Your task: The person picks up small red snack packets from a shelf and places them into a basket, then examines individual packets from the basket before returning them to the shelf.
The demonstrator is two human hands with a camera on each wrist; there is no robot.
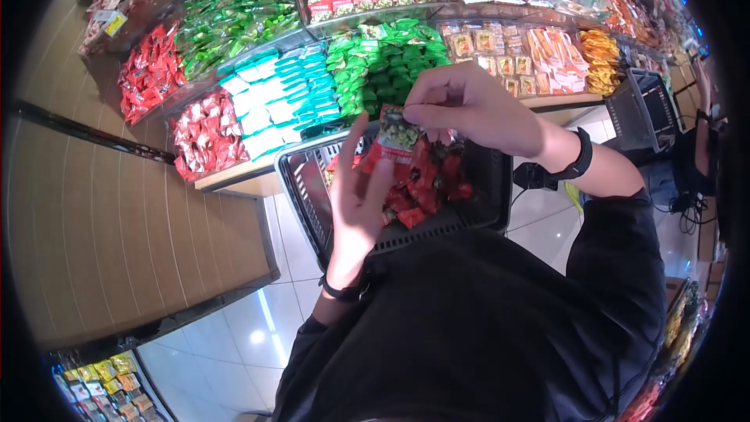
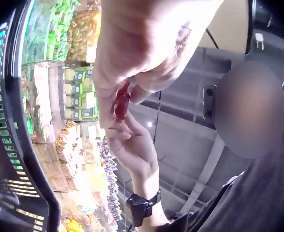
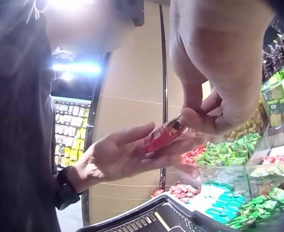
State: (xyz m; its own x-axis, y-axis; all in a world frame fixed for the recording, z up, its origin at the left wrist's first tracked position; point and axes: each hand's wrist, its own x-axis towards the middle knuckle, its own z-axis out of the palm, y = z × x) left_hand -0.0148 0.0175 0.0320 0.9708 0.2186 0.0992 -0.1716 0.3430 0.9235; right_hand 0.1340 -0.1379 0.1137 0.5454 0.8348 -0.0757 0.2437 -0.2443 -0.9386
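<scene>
A small red snack packet [image 1: 398, 137] with a green food picture is held up over the basket. My right hand [image 1: 480, 109] pinches its upper edge between thumb and fingertips. My left hand [image 1: 353, 207] is stretched out beside the packet's lower part. In the right wrist view, the packet [image 3: 161, 137] lies across the left hand's [image 3: 110, 157] straight fingers while the right hand [image 3: 219, 67] grips its far end. Below, a black basket [image 1: 501, 195] contains several red packets [image 1: 426, 187], partly hidden by the hands.
Shelf bins of snacks run along the front, with teal packets [image 1: 301, 90], green packets [image 1: 387, 55] and red packets [image 1: 207, 133]. A wooden panel [image 1: 133, 227] stands at left. Another dark basket [image 1: 644, 109] is at right, near another person's arm [image 1: 703, 94].
</scene>
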